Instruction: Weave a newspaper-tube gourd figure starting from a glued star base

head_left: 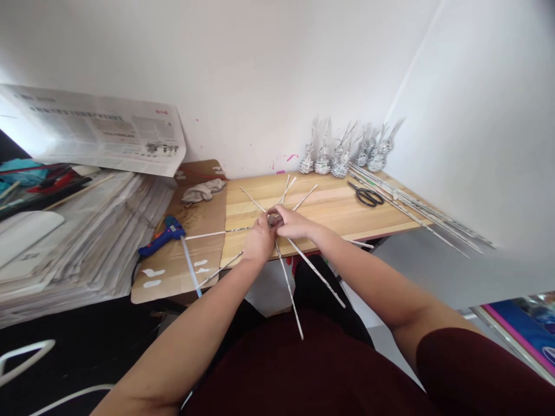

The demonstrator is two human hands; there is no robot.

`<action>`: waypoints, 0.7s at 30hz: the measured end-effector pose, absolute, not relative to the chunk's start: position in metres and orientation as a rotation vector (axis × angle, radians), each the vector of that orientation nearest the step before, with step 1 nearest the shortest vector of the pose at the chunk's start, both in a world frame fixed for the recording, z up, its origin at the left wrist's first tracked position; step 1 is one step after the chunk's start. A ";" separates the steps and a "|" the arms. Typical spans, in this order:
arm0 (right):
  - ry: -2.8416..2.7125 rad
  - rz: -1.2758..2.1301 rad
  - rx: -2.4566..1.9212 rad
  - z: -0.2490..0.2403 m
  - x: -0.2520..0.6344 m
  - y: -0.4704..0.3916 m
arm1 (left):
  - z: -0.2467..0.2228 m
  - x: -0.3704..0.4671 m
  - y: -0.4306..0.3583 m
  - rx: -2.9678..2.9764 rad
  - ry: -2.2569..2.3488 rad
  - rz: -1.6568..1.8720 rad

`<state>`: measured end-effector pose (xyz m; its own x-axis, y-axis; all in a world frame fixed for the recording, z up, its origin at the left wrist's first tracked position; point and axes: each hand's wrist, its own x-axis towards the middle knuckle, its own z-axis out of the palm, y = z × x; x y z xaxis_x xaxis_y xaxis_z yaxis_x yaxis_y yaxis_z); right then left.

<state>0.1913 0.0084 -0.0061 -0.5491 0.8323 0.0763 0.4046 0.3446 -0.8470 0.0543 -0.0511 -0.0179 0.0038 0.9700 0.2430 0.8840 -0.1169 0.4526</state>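
No words can be read. At the far left, a newspaper sheet (104, 132) carries a headline, columns and a small red mark, all too blurred to make out. Dark print flecks the thin paper sticks (288, 289); at the near right, a blue package (525, 330) shows an illegible pale emblem.

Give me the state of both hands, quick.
Left hand: closed, holding the spread-out paper sticks near their middle.
Right hand: closed, holding the same paper sticks there, beside the left.
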 end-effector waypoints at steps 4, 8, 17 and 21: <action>-1.825 1.312 -1.107 -0.006 0.195 0.013 | -0.020 0.054 -0.049 2.354 1.871 0.613; -1.471 1.504 -1.176 0.003 0.195 0.016 | -0.021 0.053 -0.048 2.567 1.810 0.484; -1.412 1.354 -1.485 0.023 0.191 0.040 | -0.024 0.057 -0.046 2.633 1.809 0.469; -1.733 0.949 -1.875 0.031 0.205 0.058 | -0.027 0.056 -0.045 2.654 1.785 0.470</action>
